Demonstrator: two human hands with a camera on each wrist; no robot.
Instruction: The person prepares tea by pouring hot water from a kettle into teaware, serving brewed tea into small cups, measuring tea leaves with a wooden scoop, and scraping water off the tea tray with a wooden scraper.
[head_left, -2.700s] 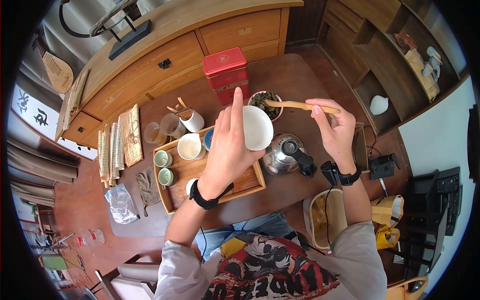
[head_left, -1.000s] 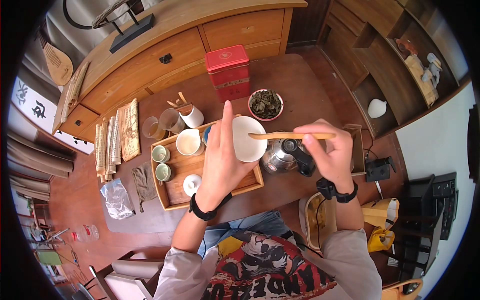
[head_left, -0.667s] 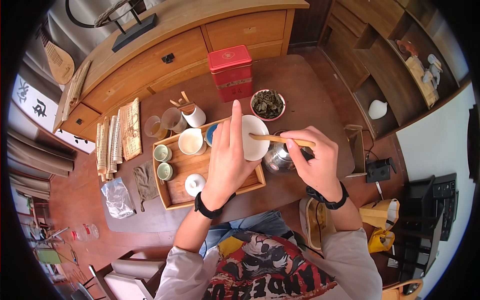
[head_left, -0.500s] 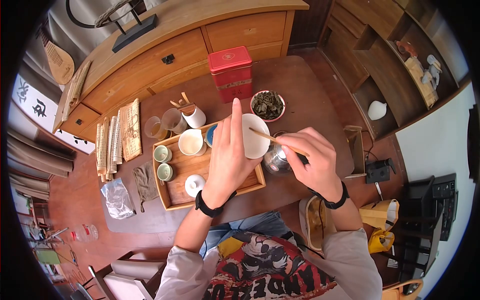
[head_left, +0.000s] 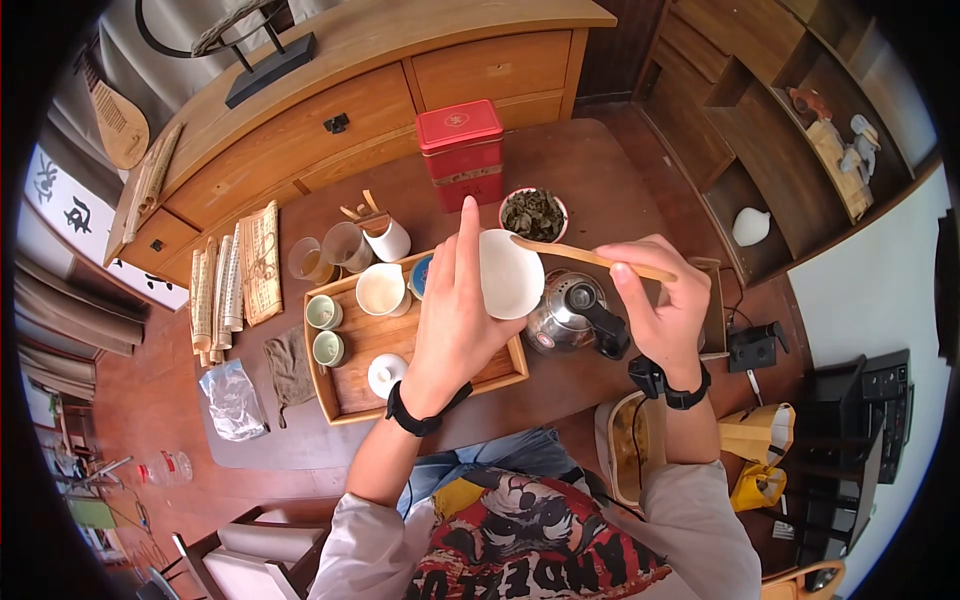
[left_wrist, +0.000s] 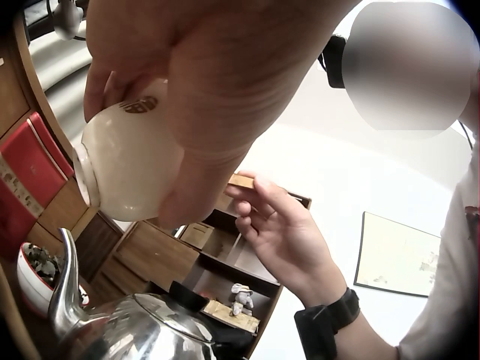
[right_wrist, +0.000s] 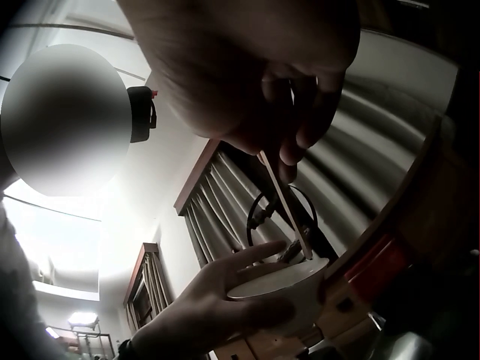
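Note:
The left hand grips a white bowl, tilted with its inside toward the right hand; in the left wrist view the thumb lies along the bowl's outer wall. Between thumb and fingers the right hand pinches a thin wooden scoop, whose tip is at the bowl's upper rim. In the right wrist view the scoop slants down to the rim of the bowl. Dark leaves fill a red-rimmed dish just behind the white bowl.
A steel kettle stands below the scoop, right of the bowl. On the left is a wooden tray with cups, a pitcher and a white lid. Behind stand a red tin and a white tool holder.
The right hand has moved right and drawn the scoop's tip from inside the bowl to its upper rim. The left hand still grips the bowl in nearly the same place.

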